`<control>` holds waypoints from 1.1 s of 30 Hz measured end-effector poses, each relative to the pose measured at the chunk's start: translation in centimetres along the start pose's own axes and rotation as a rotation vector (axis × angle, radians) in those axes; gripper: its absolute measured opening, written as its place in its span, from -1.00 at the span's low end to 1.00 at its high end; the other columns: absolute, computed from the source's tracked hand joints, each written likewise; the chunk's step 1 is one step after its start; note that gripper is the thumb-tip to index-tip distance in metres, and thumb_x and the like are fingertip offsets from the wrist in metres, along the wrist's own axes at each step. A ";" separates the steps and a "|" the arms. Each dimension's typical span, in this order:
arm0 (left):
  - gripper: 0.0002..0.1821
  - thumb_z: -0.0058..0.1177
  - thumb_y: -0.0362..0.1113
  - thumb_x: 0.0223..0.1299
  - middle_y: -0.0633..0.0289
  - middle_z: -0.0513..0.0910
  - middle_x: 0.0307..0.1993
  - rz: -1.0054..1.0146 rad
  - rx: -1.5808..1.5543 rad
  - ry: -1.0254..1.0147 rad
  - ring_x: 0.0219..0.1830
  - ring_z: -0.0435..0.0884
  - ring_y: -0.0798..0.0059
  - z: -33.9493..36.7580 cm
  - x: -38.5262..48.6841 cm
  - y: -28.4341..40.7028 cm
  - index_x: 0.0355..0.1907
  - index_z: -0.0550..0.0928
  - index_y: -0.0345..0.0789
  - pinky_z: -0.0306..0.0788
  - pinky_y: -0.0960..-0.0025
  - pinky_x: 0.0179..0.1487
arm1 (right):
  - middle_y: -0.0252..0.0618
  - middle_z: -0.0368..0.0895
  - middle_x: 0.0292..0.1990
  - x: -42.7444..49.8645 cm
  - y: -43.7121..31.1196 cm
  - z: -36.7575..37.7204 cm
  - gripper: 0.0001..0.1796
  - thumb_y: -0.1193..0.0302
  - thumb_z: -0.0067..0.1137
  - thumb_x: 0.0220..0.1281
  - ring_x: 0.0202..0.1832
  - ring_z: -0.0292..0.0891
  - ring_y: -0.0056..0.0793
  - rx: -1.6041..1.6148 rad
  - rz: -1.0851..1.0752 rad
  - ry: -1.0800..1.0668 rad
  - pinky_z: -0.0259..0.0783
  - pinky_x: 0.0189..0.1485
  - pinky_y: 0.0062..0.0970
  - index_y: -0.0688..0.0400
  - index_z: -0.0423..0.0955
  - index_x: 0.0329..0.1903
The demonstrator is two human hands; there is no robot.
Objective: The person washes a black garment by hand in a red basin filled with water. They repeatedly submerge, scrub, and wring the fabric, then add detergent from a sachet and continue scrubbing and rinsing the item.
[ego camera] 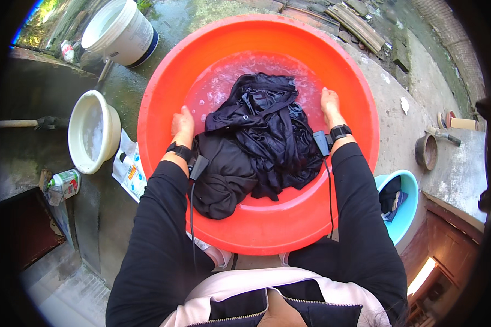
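In front of me stands a large red plastic basin [262, 235] with shallow, sudsy water [215, 88] in it. A wet, dark shiny garment [270, 135] with a round metal button or snap lies heaped in the middle. Beside it, towards my left, is a bunched matte black cloth [223, 175]. My left hand [183, 124] is inside the basin at its left, thumb raised, apart from the cloth. On the opposite side, my right hand [330, 102] is beyond the garment's right edge, near the sloping wall. The fingers of both hands are mostly hidden from above.
A white bucket [141, 36] and a cream basin [114, 128] of cloudy water stand left. A printed plastic bag [129, 167] touches the red basin's left side. At right are a light-blue basin [409, 204] holding clothes and a small brown pot [425, 152]. Wrist-device cables hang into the basin.
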State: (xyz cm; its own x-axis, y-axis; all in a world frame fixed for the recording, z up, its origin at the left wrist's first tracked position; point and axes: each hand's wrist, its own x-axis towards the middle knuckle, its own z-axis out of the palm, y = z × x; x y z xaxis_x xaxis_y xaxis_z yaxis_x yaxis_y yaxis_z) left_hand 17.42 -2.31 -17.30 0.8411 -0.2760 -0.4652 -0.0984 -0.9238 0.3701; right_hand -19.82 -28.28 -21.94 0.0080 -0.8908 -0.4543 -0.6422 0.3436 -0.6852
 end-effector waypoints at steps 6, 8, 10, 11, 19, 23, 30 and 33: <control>-0.55 0.16 -0.04 0.31 0.12 0.68 -0.10 0.575 -0.413 -0.684 -0.08 0.61 0.37 9.1 -5.2 7.6 -0.04 0.61 -0.44 0.44 0.32 0.07 | 0.12 0.65 -0.07 -5.5 -3.5 9.4 -0.65 0.36 0.12 0.28 0.01 0.58 -0.08 -0.100 -0.439 -0.199 0.42 0.10 -0.25 0.29 0.52 0.04; -0.64 0.18 -0.11 0.33 0.30 0.67 -0.17 0.496 -0.627 -0.702 -0.13 0.56 0.57 8.1 -5.0 8.5 -0.07 0.63 -0.40 0.44 0.42 0.00 | -0.05 0.69 -0.13 -6.3 -4.3 8.1 -0.62 0.34 0.19 0.26 -0.07 0.60 -0.23 0.027 -0.282 -0.319 0.45 0.05 -0.32 0.27 0.53 0.06; -0.59 0.18 -0.05 0.32 0.29 0.68 -0.21 0.488 -0.651 -0.519 -0.18 0.55 0.61 5.2 -3.4 7.6 -0.07 0.65 -0.40 0.45 0.45 -0.04 | -0.11 0.69 -0.13 -5.7 -4.2 4.8 -0.59 0.32 0.24 0.25 -0.16 0.61 -0.35 0.036 -0.174 -0.326 0.49 -0.08 -0.40 0.27 0.54 0.09; -0.46 0.10 0.13 0.30 0.14 0.72 -0.18 0.420 -0.116 -0.289 -0.14 0.65 0.44 2.9 -1.8 6.9 -0.04 0.67 -0.35 0.48 0.35 0.01 | -0.11 0.67 -0.13 -5.2 -4.1 3.0 -0.53 0.29 0.21 0.30 -0.27 0.62 -0.41 0.074 0.011 -0.350 0.50 -0.26 -0.42 0.26 0.47 0.18; -0.46 0.14 0.01 0.18 -0.06 0.61 0.09 0.692 -0.321 -0.428 0.16 0.56 -0.01 8.8 -5.5 11.4 0.15 0.57 -0.27 0.44 0.17 0.18 | -0.10 0.48 0.25 -6.5 -5.3 3.8 -0.35 -0.06 -0.08 0.48 0.27 0.38 -0.31 0.876 0.020 -0.587 0.26 0.34 -0.27 0.23 0.33 0.30; -0.55 0.17 -0.08 -0.01 0.05 0.61 -0.09 1.106 -0.079 -0.544 0.00 0.58 0.09 9.0 -13.6 14.4 -0.05 0.60 -0.26 0.44 0.15 0.06 | -0.20 0.51 0.19 -8.9 -7.3 2.1 -0.27 -0.21 -0.14 0.42 0.21 0.43 -0.31 1.055 0.128 -0.647 0.32 0.33 -0.21 0.14 0.35 0.30; -0.45 0.00 0.21 0.26 0.01 0.62 -0.39 1.017 -0.156 -0.278 -0.27 0.63 -0.06 4.9 -21.2 13.6 -0.44 0.67 -0.30 0.46 0.04 -0.20 | -0.34 0.62 -0.22 -12.9 -9.0 1.7 -0.52 -0.09 -0.01 0.42 -0.21 0.54 -0.46 1.073 0.139 -0.494 0.51 -0.18 -0.40 0.05 0.54 -0.03; -0.53 0.01 0.13 0.27 -0.03 0.66 -0.43 0.963 -0.176 -0.163 -0.33 0.65 -0.10 5.3 -20.6 14.5 -0.42 0.69 -0.25 0.49 -0.03 -0.25 | -0.34 0.59 -0.28 -15.0 -9.3 3.3 -0.71 0.17 -0.07 0.47 -0.26 0.49 -0.51 1.213 0.153 -0.332 0.46 -0.23 -0.43 0.09 0.53 -0.19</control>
State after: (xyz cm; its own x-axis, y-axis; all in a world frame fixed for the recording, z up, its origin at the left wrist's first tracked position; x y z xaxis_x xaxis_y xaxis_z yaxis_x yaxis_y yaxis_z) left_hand -4.14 -11.41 -6.63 0.3592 -0.9333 -0.0032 -0.6101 -0.2374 0.7559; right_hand -11.46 -17.13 -10.66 0.3001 -0.7611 -0.5750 0.4582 0.6437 -0.6129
